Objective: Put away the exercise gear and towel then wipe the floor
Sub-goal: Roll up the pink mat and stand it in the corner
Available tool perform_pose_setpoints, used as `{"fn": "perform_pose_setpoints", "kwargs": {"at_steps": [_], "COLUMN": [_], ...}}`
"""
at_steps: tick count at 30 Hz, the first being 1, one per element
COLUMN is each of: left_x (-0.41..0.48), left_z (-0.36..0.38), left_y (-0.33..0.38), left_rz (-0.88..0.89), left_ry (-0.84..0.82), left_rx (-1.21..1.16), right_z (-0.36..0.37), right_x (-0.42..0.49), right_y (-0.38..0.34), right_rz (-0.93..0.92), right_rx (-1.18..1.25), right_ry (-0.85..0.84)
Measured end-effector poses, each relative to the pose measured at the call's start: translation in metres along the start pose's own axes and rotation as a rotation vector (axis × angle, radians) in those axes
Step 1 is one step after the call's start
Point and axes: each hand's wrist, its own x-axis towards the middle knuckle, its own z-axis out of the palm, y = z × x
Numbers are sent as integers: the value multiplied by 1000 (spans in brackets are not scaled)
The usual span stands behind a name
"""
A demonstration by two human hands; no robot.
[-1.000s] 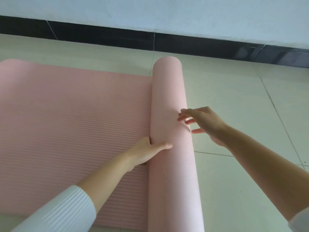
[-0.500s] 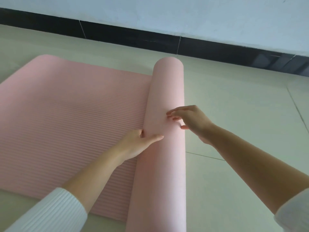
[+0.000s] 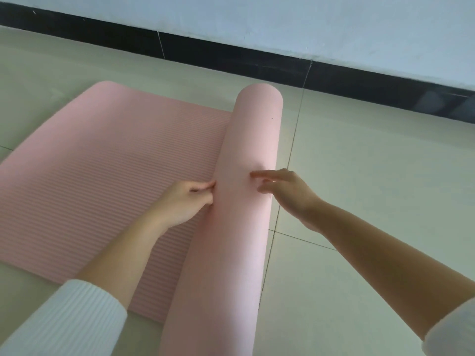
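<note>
Pink foam takes up most of the lower left of the frame: an exercise mat (image 3: 102,176) lying on the pale tiled floor (image 3: 372,201), partly rolled. Its flat, ribbed part spreads from the left edge of the frame toward the centre. The rolled part (image 3: 246,150) is a thick smooth cylinder running from the bottom centre up to the upper middle, tilted a little to the right, and it sits on the right-hand end of the flat part.

The left hand (image 3: 182,204) is at the crease where the roll meets the flat sheet, about the middle of the frame. Its fingers (image 3: 208,186) are bent, with the tips and the thumb pushed against the roll's left flank. I cannot tell whether they hook under it or only press.

The right hand (image 3: 288,194) comes in from the lower right and lies on the roll's right side, fingers (image 3: 264,173) straight and slightly spread, resting flat on the foam and gripping nothing.

A white ribbed sleeve (image 3: 64,319) covers the left forearm at the lower left. A black skirting strip (image 3: 231,57) crosses the top of the frame below a white wall (image 3: 308,21).
</note>
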Motion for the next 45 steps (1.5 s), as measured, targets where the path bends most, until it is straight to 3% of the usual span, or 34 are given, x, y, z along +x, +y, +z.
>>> {"fn": "perform_pose_setpoints", "kwargs": {"at_steps": [2, 5, 7, 10, 15, 19, 24, 41, 45], "left_x": [-2, -2, -1, 3, 7, 0, -3, -4, -3], "left_z": [-11, -16, -18, -28, -49, -61, -54, 109, 133], "left_y": [6, 0, -8, -22, -41, -51, -43, 34, 47], "left_rz": [-106, -143, -144, -79, -64, -154, -70, 207, 216], "left_ry": [-89, -182, -92, 165, 303, 146, 51, -312, -305], "left_rx": [-1, 27, -58, -115, -182, -299, -263, -226, -228], "right_z": [6, 12, 17, 28, 59, 84, 82, -81, -105], "right_x": [5, 15, 21, 34, 47, 57, 58, -14, -25], "right_y": [-10, -13, -12, -3, 1, -7, -4, 80, 96], "right_rz": [30, 28, 42, 154, 298, 308, 373, 492, 485], "right_rx": [163, 351, 416, 257, 102, 243, 454, 374, 369], "right_ry": [-113, -142, -60, 163, -10, -93, -69, 187, 211]}}
